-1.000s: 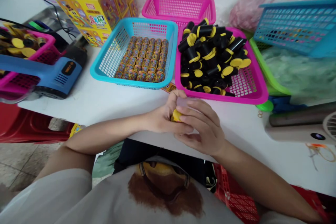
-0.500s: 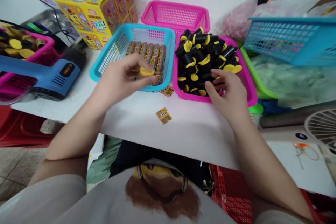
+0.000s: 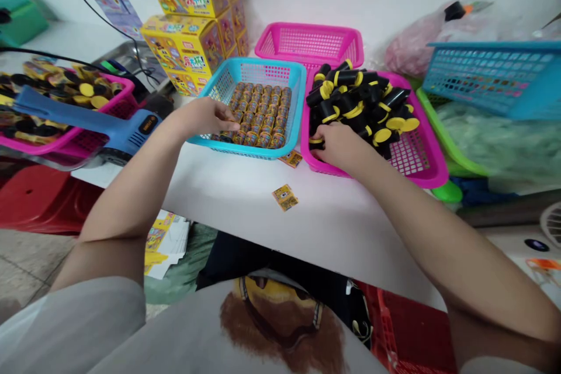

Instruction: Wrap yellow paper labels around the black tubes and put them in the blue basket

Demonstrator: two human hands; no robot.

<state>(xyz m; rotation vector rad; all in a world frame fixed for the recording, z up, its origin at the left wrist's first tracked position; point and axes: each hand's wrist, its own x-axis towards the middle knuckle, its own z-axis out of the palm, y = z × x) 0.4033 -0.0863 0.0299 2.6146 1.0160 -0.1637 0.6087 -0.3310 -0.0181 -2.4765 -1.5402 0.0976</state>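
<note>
My left hand (image 3: 204, 118) is over the left side of a light-blue basket (image 3: 300, 93), fingers curled down at the near rows of small printed canisters (image 3: 263, 139). Whatever lies between those fingertips is hidden from me. Packed upright in rows, the canisters fill most of the basket floor. To the right, a pink basket (image 3: 432, 178) holds a loose heap of black canisters with yellow lids (image 3: 350, 99). My right hand (image 3: 339, 145) reaches into its near left corner, fingers closed around a black canister with a yellow rim (image 3: 315, 142).
Two small printed yellow cards (image 3: 285, 197) lie on the white table (image 3: 228, 193). At left are a blue heat gun (image 3: 127, 131) and another pink basket (image 3: 125, 89) of canisters. Yellow boxes (image 3: 184, 49) are stacked behind; an empty pink basket (image 3: 309, 41) stands at the back.
My left hand has lowered to the canisters in the blue basket; the yellow-lidded piece it held is out of sight. My right hand has moved left and down, closing on a canister. The view has shifted left.
</note>
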